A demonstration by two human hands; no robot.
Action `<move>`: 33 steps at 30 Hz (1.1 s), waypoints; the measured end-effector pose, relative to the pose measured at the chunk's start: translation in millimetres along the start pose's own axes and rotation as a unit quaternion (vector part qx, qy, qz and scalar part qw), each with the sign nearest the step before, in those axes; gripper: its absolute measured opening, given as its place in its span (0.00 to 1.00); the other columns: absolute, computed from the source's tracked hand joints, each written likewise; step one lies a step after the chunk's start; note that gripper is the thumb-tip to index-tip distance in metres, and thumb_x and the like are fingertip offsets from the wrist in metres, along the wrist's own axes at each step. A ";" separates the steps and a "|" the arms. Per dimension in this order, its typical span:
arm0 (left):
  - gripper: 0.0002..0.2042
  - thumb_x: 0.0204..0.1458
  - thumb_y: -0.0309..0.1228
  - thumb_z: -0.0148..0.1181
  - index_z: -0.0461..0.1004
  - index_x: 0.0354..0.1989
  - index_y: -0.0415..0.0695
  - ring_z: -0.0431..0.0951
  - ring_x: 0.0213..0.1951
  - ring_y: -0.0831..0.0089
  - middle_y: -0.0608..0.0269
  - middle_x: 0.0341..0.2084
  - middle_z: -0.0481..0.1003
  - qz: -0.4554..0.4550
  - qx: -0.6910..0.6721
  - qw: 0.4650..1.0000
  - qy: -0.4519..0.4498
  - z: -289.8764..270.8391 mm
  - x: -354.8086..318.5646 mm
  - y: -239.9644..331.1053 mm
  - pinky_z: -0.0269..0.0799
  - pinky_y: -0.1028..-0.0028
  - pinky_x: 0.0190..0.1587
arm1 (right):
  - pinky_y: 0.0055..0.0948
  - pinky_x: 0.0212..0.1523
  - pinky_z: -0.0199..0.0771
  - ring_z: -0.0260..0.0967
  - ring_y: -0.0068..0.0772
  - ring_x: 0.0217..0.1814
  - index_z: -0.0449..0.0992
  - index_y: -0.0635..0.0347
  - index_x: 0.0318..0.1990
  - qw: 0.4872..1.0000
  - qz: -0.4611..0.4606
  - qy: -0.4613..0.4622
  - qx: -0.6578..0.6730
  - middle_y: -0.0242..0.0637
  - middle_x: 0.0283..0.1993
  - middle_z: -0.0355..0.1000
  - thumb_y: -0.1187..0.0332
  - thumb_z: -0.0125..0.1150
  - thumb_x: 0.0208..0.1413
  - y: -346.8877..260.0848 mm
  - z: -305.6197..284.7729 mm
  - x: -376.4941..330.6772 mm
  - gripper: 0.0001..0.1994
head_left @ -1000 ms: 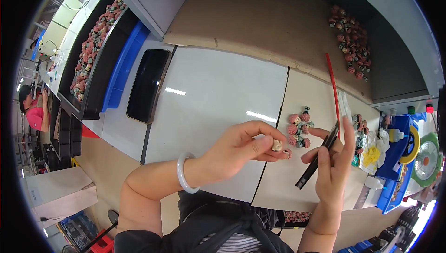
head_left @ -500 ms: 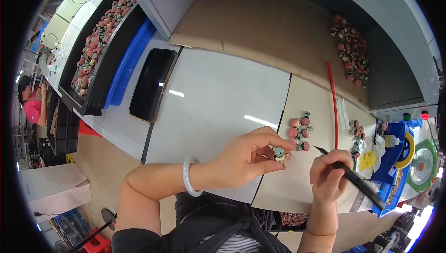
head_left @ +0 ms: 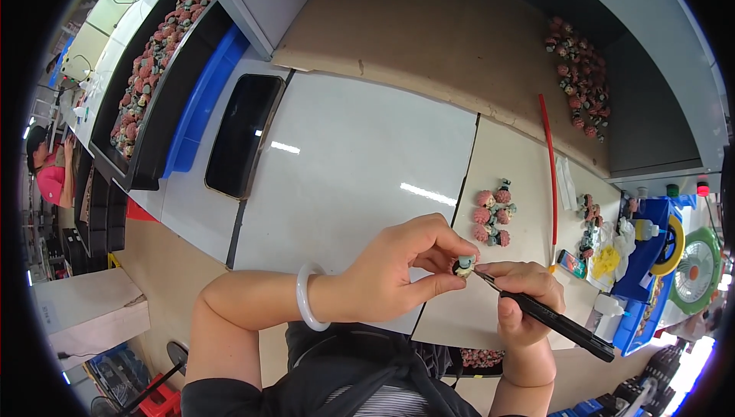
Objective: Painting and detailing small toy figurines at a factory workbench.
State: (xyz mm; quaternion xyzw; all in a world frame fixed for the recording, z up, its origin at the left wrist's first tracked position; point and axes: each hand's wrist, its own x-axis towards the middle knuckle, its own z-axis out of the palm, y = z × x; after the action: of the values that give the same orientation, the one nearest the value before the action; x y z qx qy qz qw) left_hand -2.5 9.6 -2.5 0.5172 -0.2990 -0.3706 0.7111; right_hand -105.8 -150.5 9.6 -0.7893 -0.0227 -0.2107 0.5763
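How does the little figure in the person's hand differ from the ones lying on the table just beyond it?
The held figurine is single, pinched in the left hand fingers, with the black pen tip at it. The cluster of figurines lies loose on the white table, untouched. The cluster shows pink; the held one looks paler. Both seem similarly small.

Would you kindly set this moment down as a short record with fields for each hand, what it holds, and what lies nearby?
Left hand: left hand pinches a small figurine at its fingertips; pale bangle on the wrist.
Right hand: right hand grips a black pen-like tool, tip at the figurine.
Surface: white worktable.
Nearby: cluster of pink figurines just beyond the hands; red rod to their right.
Further off: black tray of figurines at far left.
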 end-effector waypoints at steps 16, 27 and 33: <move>0.16 0.41 0.16 0.59 0.69 0.41 0.38 0.73 0.33 0.74 0.61 0.30 0.66 0.014 0.068 0.998 0.006 -1.2 1.5 2.2 0.74 0.76 0.38 | 0.27 0.30 0.74 0.73 0.40 0.34 0.68 0.60 0.31 0.999 0.008 -0.037 -0.032 0.47 0.32 0.73 0.71 0.64 0.42 -4.9 -1.7 2.7 0.11; 0.16 0.40 0.16 0.60 0.70 0.40 0.37 0.73 0.30 0.75 0.60 0.29 0.67 0.018 0.072 0.997 0.005 -0.5 1.0 1.8 0.75 0.77 0.36 | 0.28 0.30 0.74 0.73 0.41 0.33 0.67 0.61 0.32 0.999 0.004 -0.037 -0.028 0.48 0.30 0.73 0.71 0.63 0.43 -3.9 -3.0 2.3 0.11; 0.16 0.39 0.17 0.61 0.71 0.40 0.37 0.73 0.30 0.75 0.60 0.28 0.67 0.021 0.077 0.997 0.001 -0.6 1.7 3.2 0.75 0.77 0.36 | 0.26 0.24 0.71 0.73 0.41 0.28 0.64 0.65 0.29 0.999 -0.026 -0.018 -0.037 0.41 0.20 0.68 0.63 0.56 0.51 -1.3 2.1 1.4 0.13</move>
State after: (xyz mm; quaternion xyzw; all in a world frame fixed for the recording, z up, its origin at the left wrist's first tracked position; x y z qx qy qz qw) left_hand -0.4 9.1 0.4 0.5644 -0.3370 -0.3312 0.6769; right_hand -104.2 -148.4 10.8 -0.8129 -0.0462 -0.2121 0.5404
